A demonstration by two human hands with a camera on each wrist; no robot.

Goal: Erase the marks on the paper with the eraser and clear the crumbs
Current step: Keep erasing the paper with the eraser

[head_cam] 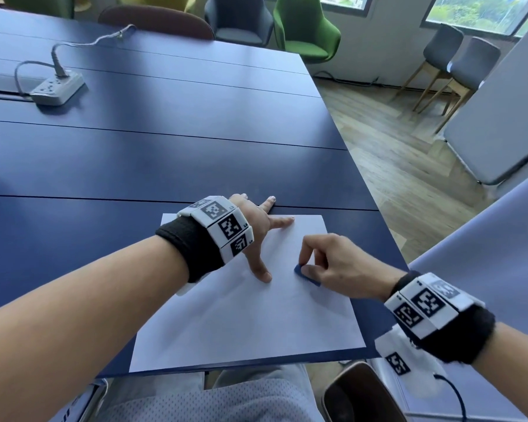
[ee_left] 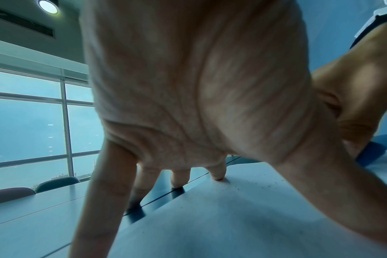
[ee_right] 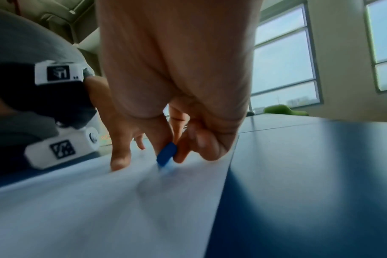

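Paper [head_cam: 247, 315]: laid flat on the blue table [head_cam: 165, 153], near its front edge; no pencil marks can be made out on it from the head view, so what remains to be rubbed cannot be told.
Eraser [head_cam: 306, 275]: a small blue block, pinched between the thumb and fingertips of the right hand [head_cam: 333, 266], its lower end pressed to the sheet just below the grip.
Right grip: closed round the eraser, with the other fingers curled in behind; the blur in the right wrist view suggests a stroke is under way.
Left hand [head_cam: 256, 229]: spread flat with straight fingers, holding nothing; the thumb and forefinger are pressed on the sheet just to the left of the eraser, while the remaining fingertips lie past the far edge on the table.
Crumbs [ee_left: 261, 185]: fine dark specks seen in the left wrist view, scattered on the sheet between the two hands.
Step judged: rubbing, with clearing not yet begun.
Stroke advice: short strokes are best kept close beside the pinning thumb and directed away from it, so the sheet is pulled taut rather than buckled.
Pressure: moderate force is advised, as thin paper is likely to crease or tear when rubbed hard.
Risk: the sheet could slide toward the front edge if the left hand is lifted.
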